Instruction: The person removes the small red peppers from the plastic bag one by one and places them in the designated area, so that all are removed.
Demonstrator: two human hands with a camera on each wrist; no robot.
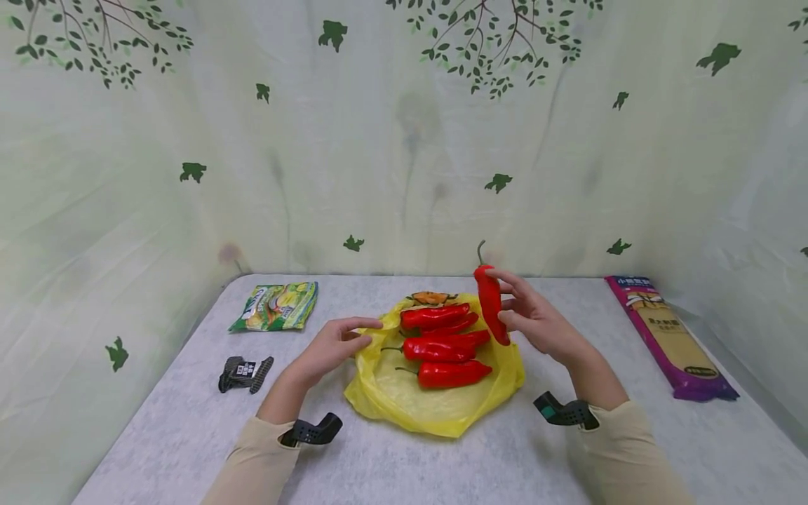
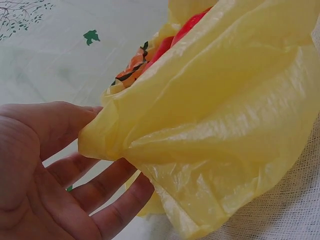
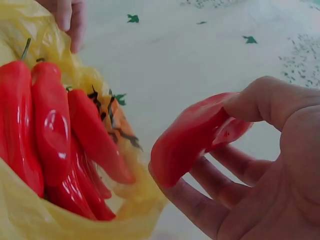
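Observation:
My right hand [image 1: 541, 324] holds a long red pepper [image 1: 489, 298] upright above the right side of a yellow plastic bag [image 1: 416, 412], its green stem pointing up. The right wrist view shows that pepper [image 3: 192, 132] between the thumb and fingers. At the bag's left edge, my left hand [image 1: 331, 348] pinches the thin plastic; in the left wrist view a fold of the bag [image 2: 100, 137] covers the fingertips. Several more red peppers [image 1: 451, 375] lie sideways in the spread bag. Behind them sits an orange item with dark strips [image 1: 432, 298], its kind unclear.
A green-and-yellow packet [image 1: 278, 306] lies at the table's back left, with a small black patterned packet [image 1: 245, 374] nearer. On the right is a long purple-and-tan package [image 1: 672, 337]. A leaf-printed curtain [image 1: 379, 140] surrounds the pale table [image 1: 189, 435].

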